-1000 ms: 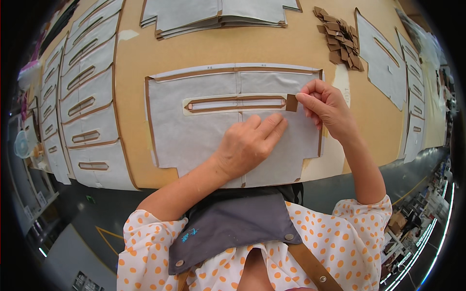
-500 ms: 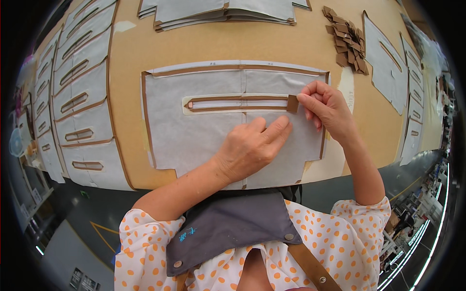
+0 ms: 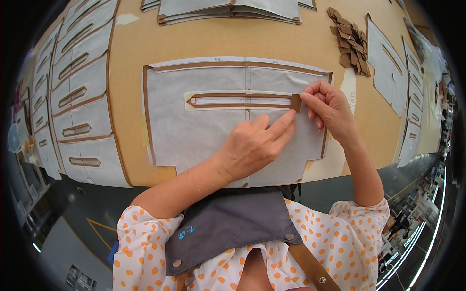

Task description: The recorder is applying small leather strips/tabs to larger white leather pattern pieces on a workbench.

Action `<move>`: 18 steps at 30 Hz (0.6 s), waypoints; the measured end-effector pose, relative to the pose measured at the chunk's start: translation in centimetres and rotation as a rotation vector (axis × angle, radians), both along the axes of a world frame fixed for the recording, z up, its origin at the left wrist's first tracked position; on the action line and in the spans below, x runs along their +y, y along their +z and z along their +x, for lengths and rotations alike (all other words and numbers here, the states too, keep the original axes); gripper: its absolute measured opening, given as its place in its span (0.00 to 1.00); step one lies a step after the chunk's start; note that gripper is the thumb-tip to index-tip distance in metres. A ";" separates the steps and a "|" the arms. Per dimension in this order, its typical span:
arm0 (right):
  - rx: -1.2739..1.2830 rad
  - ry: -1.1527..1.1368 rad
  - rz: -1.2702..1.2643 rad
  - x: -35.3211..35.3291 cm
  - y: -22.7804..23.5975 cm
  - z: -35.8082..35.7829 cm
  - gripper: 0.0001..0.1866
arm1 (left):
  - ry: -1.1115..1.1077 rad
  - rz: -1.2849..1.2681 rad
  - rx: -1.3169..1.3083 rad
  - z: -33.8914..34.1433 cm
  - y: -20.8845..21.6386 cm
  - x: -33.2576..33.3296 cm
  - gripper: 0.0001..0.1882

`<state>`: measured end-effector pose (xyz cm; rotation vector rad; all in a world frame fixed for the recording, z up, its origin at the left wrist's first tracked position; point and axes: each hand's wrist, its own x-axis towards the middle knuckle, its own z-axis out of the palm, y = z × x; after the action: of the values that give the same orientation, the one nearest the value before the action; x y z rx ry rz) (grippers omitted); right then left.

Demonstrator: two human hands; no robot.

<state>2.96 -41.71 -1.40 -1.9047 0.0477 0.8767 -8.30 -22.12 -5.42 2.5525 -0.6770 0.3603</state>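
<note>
A grey fabric panel (image 3: 194,136) with brown edges lies flat before me. Across its upper half runs a long slot (image 3: 242,101) framed in brown, with a pale border and a white strip inside. My right hand (image 3: 328,107) pinches a small brown rectangular piece (image 3: 295,103) between thumb and forefinger, over the slot's right end. Just below, my left hand (image 3: 257,143) rests on the panel. Its index finger reaches out to the piece's lower edge, while the other fingers bend and grip nothing.
A heap of small brown pieces (image 3: 350,43) lies at the back right beside another slotted grey panel (image 3: 387,60). Overlapping slotted panels (image 3: 82,114) line the left side. More grey panels (image 3: 228,12) are stacked at the far edge of the tan tabletop (image 3: 131,63).
My left index fingertip has come up to the lower edge of the brown piece. The right hand keeps its pinch at the slot's end; the whole view has shifted slightly.
</note>
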 end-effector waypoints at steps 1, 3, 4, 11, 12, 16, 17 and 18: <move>0.001 0.002 -0.001 0.0 0.0 0.0 0.09 | -0.001 -0.003 0.001 0.0 0.0 0.0 0.18; 0.002 -0.005 -0.002 0.0 -0.1 -0.1 0.09 | 0.003 -0.004 0.004 0.0 -0.1 0.0 0.18; 0.003 -0.003 -0.003 0.1 -0.1 -0.1 0.09 | 0.005 -0.004 0.006 0.0 -0.1 -0.1 0.18; -0.037 -0.006 -0.023 0.1 -0.1 -0.4 0.09 | 0.004 -0.007 0.022 -0.1 -0.1 -0.1 0.18; -0.041 -0.003 -0.028 0.1 -0.1 -0.4 0.09 | 0.002 -0.007 0.021 -0.1 -0.1 -0.1 0.18; -0.044 -0.007 -0.032 0.2 -0.2 -0.5 0.10 | 0.005 -0.009 0.023 -0.1 -0.1 -0.2 0.18; -0.054 -0.007 -0.030 0.2 -0.2 -0.5 0.10 | 0.004 -0.011 0.023 -0.1 -0.1 -0.2 0.18; -0.065 -0.007 -0.028 0.1 -0.2 -0.5 0.10 | 0.008 -0.007 0.014 -0.1 -0.1 -0.2 0.18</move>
<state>2.42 -41.58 -1.63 -1.9567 0.0277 0.8133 -8.35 -22.30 -5.53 2.5496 -0.6597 0.3459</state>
